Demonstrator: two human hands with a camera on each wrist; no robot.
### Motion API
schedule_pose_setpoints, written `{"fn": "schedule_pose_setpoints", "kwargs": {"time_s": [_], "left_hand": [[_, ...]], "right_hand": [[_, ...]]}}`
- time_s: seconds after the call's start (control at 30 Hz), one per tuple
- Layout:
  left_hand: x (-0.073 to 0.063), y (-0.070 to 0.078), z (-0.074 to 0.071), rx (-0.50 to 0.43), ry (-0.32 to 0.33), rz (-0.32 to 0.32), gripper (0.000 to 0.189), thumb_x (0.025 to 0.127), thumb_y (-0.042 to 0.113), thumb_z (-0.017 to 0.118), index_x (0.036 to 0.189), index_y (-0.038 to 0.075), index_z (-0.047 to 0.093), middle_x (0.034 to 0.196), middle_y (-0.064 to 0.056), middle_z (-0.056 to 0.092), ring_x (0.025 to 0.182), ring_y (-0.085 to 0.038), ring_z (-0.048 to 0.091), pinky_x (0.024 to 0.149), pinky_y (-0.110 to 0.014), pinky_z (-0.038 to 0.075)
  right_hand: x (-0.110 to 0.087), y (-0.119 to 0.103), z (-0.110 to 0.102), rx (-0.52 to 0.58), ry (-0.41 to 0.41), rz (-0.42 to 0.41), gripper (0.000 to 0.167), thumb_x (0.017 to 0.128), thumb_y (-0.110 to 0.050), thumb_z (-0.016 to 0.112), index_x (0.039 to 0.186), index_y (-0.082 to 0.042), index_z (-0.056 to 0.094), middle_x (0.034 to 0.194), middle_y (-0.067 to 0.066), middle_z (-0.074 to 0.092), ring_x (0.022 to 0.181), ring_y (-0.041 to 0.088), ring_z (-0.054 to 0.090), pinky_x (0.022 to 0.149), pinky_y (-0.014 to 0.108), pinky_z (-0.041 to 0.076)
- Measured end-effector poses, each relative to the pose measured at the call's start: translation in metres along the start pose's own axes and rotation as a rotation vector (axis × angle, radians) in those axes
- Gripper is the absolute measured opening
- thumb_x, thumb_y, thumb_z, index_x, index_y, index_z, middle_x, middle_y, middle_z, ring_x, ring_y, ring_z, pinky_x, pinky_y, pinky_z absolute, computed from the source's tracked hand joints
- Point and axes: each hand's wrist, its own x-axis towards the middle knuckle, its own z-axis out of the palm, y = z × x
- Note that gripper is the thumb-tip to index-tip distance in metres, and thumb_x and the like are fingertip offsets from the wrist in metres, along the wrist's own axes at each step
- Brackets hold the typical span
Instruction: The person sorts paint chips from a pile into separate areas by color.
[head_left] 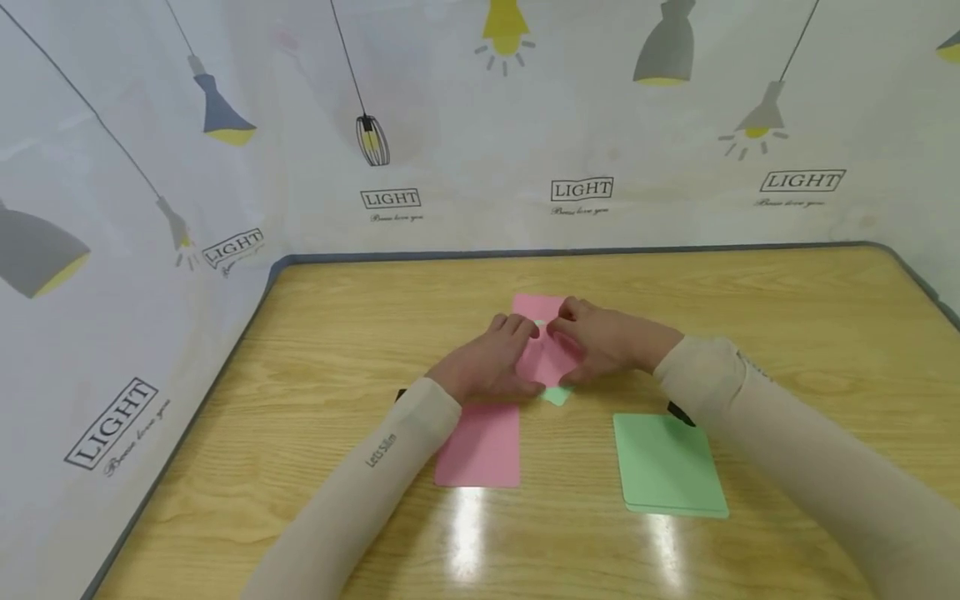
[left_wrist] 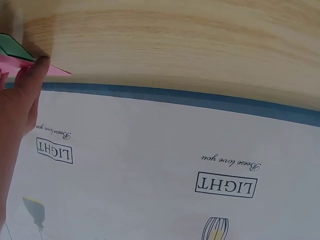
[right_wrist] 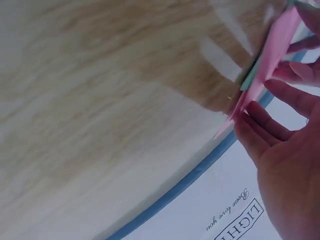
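We saw a table with wood grain, its top smooth and glossy enough to mirror 2 bright streaks. The pink paper and the green piece beneath it looked thin and smooth. We took the pink sheet and green sheets for paper too, flat and mostly matt. The pale sleeves looked like soft matt cloth. We found the printed wall covering matt and faintly creased, its blue edging smooth and dull.
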Motion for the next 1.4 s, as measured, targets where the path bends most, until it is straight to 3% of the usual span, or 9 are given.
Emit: {"fn": "schedule_pose_setpoints", "kwargs": {"time_s": [0.23,0.37,0.47,0.6,0.73,0.87,1.13,1.4], "left_hand": [[0.000,0.001,0.002,0.041,0.021,0.012,0.080,0.086,0.056,0.065,0.142,0.007,0.034,0.146,-0.011,0.028,0.136,-0.025,0.023,0.108,-0.032,0.033],[-0.001,0.000,-0.001,0.024,0.051,-0.005,0.082,0.084,0.057,0.066,0.142,0.008,0.035,0.144,-0.010,0.028,0.130,-0.022,0.028,0.104,-0.031,0.037],[-0.004,0.000,-0.004,-0.009,0.065,-0.012,0.084,0.082,0.059,0.067,0.141,0.008,0.036,0.141,-0.008,0.030,0.126,-0.019,0.031,0.103,-0.030,0.038],[-0.012,-0.001,-0.010,-0.044,0.079,0.007,0.079,0.081,0.059,0.070,0.135,0.010,0.041,0.133,-0.005,0.034,0.119,-0.018,0.034,0.098,-0.028,0.041],[-0.028,0.000,-0.015,-0.061,0.085,0.034,0.069,0.081,0.054,0.074,0.127,0.011,0.045,0.127,-0.004,0.036,0.114,-0.018,0.037,0.091,-0.028,0.042],[-0.052,0.003,-0.019,-0.049,0.079,0.062,0.066,0.080,0.050,0.076,0.125,0.011,0.049,0.127,-0.005,0.038,0.111,-0.017,0.039,0.087,-0.027,0.044],[-0.092,0.006,-0.022,0.009,0.024,0.091,0.065,0.077,0.050,0.077,0.121,0.010,0.051,0.137,-0.005,0.041,0.124,-0.022,0.037,0.101,-0.032,0.039],[-0.123,0.004,-0.008,-0.069,0.016,0.063,0.069,0.073,0.057,0.078,0.119,0.014,0.051,0.132,0.001,0.041,0.123,-0.017,0.036,0.098,-0.031,0.042]], "right_hand": [[-0.005,-0.002,0.004,-0.079,0.086,-0.046,0.075,0.083,-0.054,0.069,0.134,-0.003,0.050,0.128,0.017,0.042,0.096,0.028,0.057,0.090,0.040,0.049],[-0.005,-0.004,0.003,-0.108,0.125,-0.081,0.075,0.084,-0.056,0.065,0.134,-0.002,0.049,0.137,0.021,0.039,0.113,0.033,0.053,0.096,0.043,0.046],[-0.006,-0.006,0.001,-0.111,0.133,-0.092,0.075,0.085,-0.055,0.063,0.136,-0.002,0.049,0.145,0.022,0.036,0.130,0.037,0.040,0.102,0.047,0.041],[-0.010,-0.012,-0.004,-0.051,0.140,-0.090,0.073,0.085,-0.056,0.064,0.137,-0.006,0.051,0.145,0.017,0.038,0.133,0.034,0.037,0.103,0.048,0.040],[-0.019,-0.025,-0.003,0.067,0.146,-0.098,0.071,0.083,-0.055,0.069,0.135,-0.009,0.053,0.143,0.012,0.039,0.131,0.029,0.038,0.103,0.044,0.040],[-0.028,-0.042,0.003,0.117,0.134,-0.128,0.069,0.083,-0.049,0.071,0.137,-0.009,0.052,0.143,0.011,0.038,0.131,0.027,0.039,0.102,0.040,0.040],[-0.032,-0.086,0.013,0.063,0.141,-0.178,0.068,0.084,-0.051,0.072,0.134,-0.008,0.052,0.140,0.013,0.041,0.129,0.028,0.039,0.097,0.036,0.045],[-0.032,-0.115,0.023,0.024,0.093,-0.211,0.066,0.084,-0.054,0.071,0.130,-0.011,0.052,0.140,0.014,0.041,0.127,0.028,0.040,0.096,0.036,0.046]]}}
